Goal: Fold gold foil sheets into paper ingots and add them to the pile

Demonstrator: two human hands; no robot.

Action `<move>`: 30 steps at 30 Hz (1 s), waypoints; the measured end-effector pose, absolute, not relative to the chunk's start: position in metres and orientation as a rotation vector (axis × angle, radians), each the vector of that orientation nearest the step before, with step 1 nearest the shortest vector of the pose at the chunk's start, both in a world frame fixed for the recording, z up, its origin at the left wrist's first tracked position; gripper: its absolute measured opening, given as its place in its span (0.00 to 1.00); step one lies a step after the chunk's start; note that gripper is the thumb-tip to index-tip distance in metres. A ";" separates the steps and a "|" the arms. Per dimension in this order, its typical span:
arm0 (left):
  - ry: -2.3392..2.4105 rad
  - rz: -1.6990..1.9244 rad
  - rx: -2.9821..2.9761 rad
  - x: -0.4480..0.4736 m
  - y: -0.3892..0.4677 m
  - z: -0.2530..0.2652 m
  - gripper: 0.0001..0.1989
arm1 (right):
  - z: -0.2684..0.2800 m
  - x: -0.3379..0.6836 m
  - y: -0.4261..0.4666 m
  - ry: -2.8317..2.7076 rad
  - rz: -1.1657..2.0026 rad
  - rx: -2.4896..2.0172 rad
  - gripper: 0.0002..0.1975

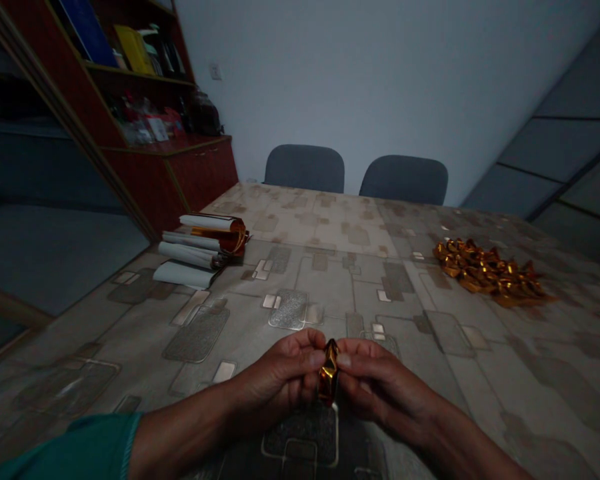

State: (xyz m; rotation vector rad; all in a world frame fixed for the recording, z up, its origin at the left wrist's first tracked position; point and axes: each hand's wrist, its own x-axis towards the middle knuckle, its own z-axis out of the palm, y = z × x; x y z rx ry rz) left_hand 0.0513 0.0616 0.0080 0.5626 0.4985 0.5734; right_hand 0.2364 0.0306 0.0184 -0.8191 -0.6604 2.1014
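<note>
Between my two hands is a small folded piece of shiny gold foil paper (329, 375), narrow and creased, held upright above the near part of the table. My left hand (287, 373) pinches its left side between thumb and fingers. On the other side, the thumb and fingers of my right hand (375, 380) close on its right edge. Its lower end shows between the hands; the fingers cover parts of both sides.
A patterned cloth covers the table (325, 280). Rolled or folded gold-and-white paper sheets (200, 250) lie at the left. Many folded gold foil pieces (490, 270) are heaped at the right. Two grey chairs (304, 168) stand behind, with a wooden cabinet (180, 167) at the back left.
</note>
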 end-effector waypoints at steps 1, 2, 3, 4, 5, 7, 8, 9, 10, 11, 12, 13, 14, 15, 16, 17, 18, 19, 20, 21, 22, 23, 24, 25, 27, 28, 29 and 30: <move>0.482 0.570 0.550 0.051 0.062 0.008 0.20 | 0.018 0.237 0.031 -0.657 2.107 -0.813 0.13; 0.472 0.565 0.537 0.051 0.062 0.007 0.19 | 0.018 0.237 0.031 -0.654 2.111 -0.811 0.12; 0.468 0.562 0.527 0.051 0.062 0.007 0.18 | 0.018 0.237 0.030 -0.654 2.114 -0.812 0.12; 0.470 0.562 0.518 0.051 0.062 0.006 0.18 | 0.018 0.237 0.030 -0.654 2.116 -0.816 0.12; 0.477 0.564 0.513 0.051 0.062 0.005 0.18 | 0.018 0.237 0.030 -0.656 2.115 -0.821 0.12; 0.500 0.574 0.514 0.051 0.062 0.003 0.18 | 0.018 0.237 0.030 -0.667 2.102 -0.825 0.12; 0.513 0.582 0.518 0.051 0.062 0.002 0.18 | 0.018 0.237 0.030 -0.672 2.093 -0.825 0.12; 0.525 0.588 0.524 0.051 0.062 0.002 0.19 | 0.018 0.237 0.030 -0.676 2.085 -0.826 0.12; 0.536 0.591 0.529 0.051 0.062 0.001 0.18 | 0.019 0.237 0.030 -0.680 2.081 -0.825 0.12; 0.541 0.591 0.533 0.051 0.062 0.001 0.18 | 0.019 0.237 0.030 -0.682 2.081 -0.826 0.12; 0.543 0.588 0.534 0.051 0.063 0.001 0.18 | 0.019 0.237 0.030 -0.682 2.086 -0.826 0.12; 0.542 0.581 0.534 0.051 0.063 0.002 0.18 | 0.020 0.237 0.031 -0.680 2.091 -0.824 0.12; 0.536 0.571 0.528 0.051 0.064 0.002 0.18 | 0.020 0.237 0.031 -0.681 2.097 -0.819 0.13; 0.524 0.563 0.519 0.051 0.064 0.003 0.18 | 0.020 0.238 0.031 -0.682 2.102 -0.812 0.13; 0.506 0.557 0.509 0.051 0.065 0.004 0.17 | 0.020 0.238 0.031 -0.686 2.107 -0.805 0.13; 0.487 0.553 0.499 0.051 0.066 0.005 0.17 | 0.020 0.237 0.031 -0.690 2.114 -0.801 0.13; 0.474 0.553 0.488 0.052 0.066 0.006 0.17 | 0.019 0.237 0.031 -0.693 2.117 -0.796 0.13; 0.467 0.558 0.479 0.052 0.067 0.007 0.17 | 0.019 0.236 0.031 -0.692 2.113 -0.789 0.13; 0.471 0.566 0.473 0.052 0.067 0.007 0.17 | 0.018 0.236 0.031 -0.687 2.104 -0.781 0.13; 0.483 0.575 0.472 0.053 0.067 0.008 0.17 | 0.018 0.235 0.031 -0.680 2.095 -0.773 0.13; 0.496 0.582 0.472 0.053 0.067 0.008 0.18 | 0.017 0.235 0.031 -0.675 2.087 -0.764 0.13; 0.507 0.588 0.475 0.053 0.067 0.008 0.18 | 0.017 0.235 0.031 -0.673 2.081 -0.756 0.13; 0.509 0.588 0.483 0.053 0.066 0.007 0.19 | 0.016 0.235 0.031 -0.676 2.083 -0.752 0.12; 0.503 0.586 0.491 0.052 0.066 0.007 0.18 | 0.016 0.235 0.030 -0.685 2.091 -0.750 0.12; 0.481 0.566 0.507 0.052 0.066 0.005 0.17 | 0.016 0.235 0.029 -0.713 2.098 -0.756 0.12; 0.471 0.554 0.513 0.051 0.066 0.005 0.16 | 0.016 0.236 0.029 -0.726 2.095 -0.762 0.12; 0.468 0.547 0.520 0.051 0.066 0.004 0.16 | 0.016 0.236 0.028 -0.734 2.087 -0.767 0.12; 0.471 0.544 0.526 0.050 0.066 0.004 0.15 | 0.016 0.236 0.028 -0.738 2.080 -0.769 0.12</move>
